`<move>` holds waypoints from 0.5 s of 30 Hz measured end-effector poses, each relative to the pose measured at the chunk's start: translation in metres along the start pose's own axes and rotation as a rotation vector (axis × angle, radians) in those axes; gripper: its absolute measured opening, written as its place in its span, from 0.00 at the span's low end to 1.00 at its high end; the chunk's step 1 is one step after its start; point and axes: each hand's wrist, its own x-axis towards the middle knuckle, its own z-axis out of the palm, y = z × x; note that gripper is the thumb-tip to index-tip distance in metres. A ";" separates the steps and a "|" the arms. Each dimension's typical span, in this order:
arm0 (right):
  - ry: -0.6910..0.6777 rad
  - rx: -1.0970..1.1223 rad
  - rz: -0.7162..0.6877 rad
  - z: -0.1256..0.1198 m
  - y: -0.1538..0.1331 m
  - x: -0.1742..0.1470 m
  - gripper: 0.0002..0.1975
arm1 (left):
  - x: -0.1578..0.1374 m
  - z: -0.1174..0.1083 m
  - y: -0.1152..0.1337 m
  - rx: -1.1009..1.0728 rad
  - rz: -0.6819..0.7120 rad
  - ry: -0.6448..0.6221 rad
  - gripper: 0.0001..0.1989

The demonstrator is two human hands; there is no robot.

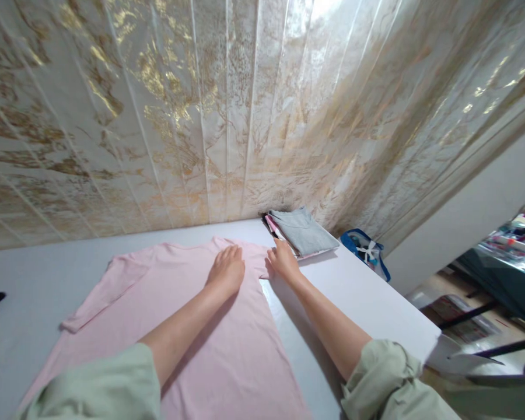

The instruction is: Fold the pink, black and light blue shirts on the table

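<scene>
- Left hand (226, 269) lies palm-down on the pink T-shirt (166, 286) — grip flattened, clasping nothing.
- Right hand (285, 261) bends at the sleeve (257, 261) — whether its grip pinches cloth, I cannot tell.

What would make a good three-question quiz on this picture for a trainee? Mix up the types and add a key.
1. Multiple choice: which is closer to the folded stack of clothes? A, the left hand; B, the right hand.
2. True or false: the pink shirt is folded into a small square.
3. Fill in the blank: the garment on top of the folded stack of clothes is ____ in colour.

Key:
1. B.
2. False; it is spread out on the white table.
3. Grey.
</scene>
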 end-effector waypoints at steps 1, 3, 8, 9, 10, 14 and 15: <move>0.013 -0.003 0.048 -0.005 -0.001 -0.002 0.20 | -0.007 0.003 0.009 -0.007 0.030 -0.012 0.24; -0.031 -0.030 0.141 -0.014 -0.004 -0.008 0.15 | -0.019 0.010 0.022 -0.014 0.068 -0.024 0.26; -0.289 -0.004 0.221 -0.021 -0.005 -0.023 0.15 | -0.032 0.020 0.024 -0.002 0.104 -0.015 0.29; -0.294 0.053 0.209 -0.019 -0.004 -0.025 0.13 | -0.032 0.020 0.023 -0.001 0.103 -0.018 0.29; -0.284 0.129 0.189 -0.015 -0.003 -0.027 0.10 | -0.032 0.019 0.022 0.000 0.101 -0.019 0.29; -0.166 0.513 0.173 -0.001 -0.002 -0.031 0.06 | -0.032 0.014 0.023 -0.012 0.100 -0.004 0.29; -0.145 0.614 0.200 0.000 -0.003 -0.032 0.06 | -0.032 0.013 0.024 -0.018 0.100 -0.002 0.29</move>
